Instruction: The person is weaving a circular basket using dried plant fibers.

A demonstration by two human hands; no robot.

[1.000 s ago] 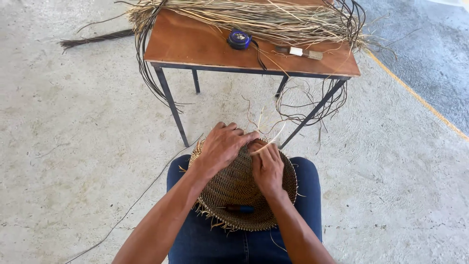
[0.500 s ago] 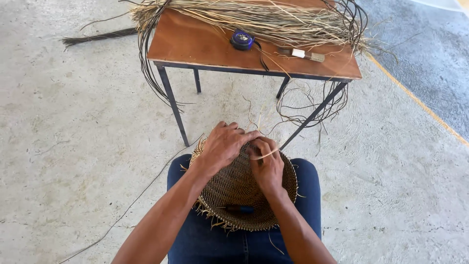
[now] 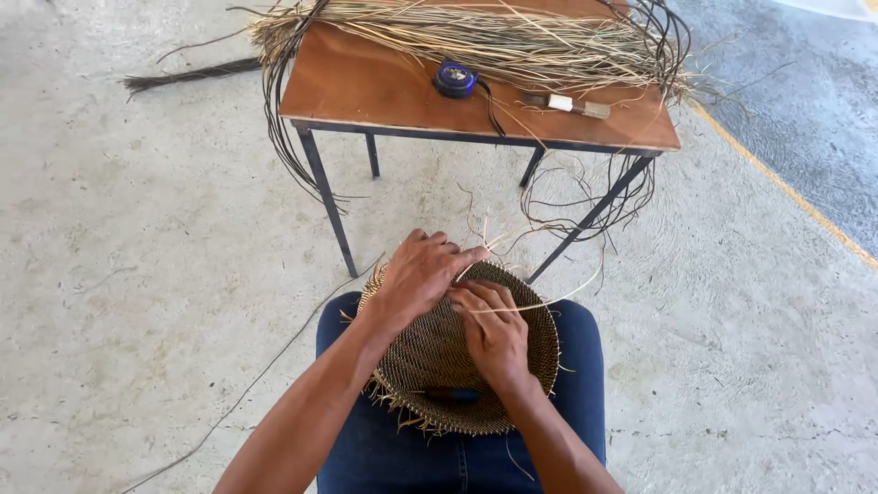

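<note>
A round woven basket [image 3: 430, 366] of dark and pale fibre rests on my lap, over blue trousers. My left hand [image 3: 416, 274] grips its far rim, fingers curled over the edge. My right hand [image 3: 494, 334] lies on the weave just beside it and pinches a thin pale straw strand [image 3: 549, 302] that runs out to the right. Loose strand ends stick up from the rim near my fingertips.
A small brown table [image 3: 366, 87] on dark metal legs stands right in front of my knees. On it lie a bundle of long straw [image 3: 494, 37], a blue round tape [image 3: 455, 78] and a small handled tool [image 3: 567, 105]. Dark strands hang off its edges onto the concrete floor.
The pale strand in my right hand has been drawn out further to the right. Both hands stay on the basket's far rim.
</note>
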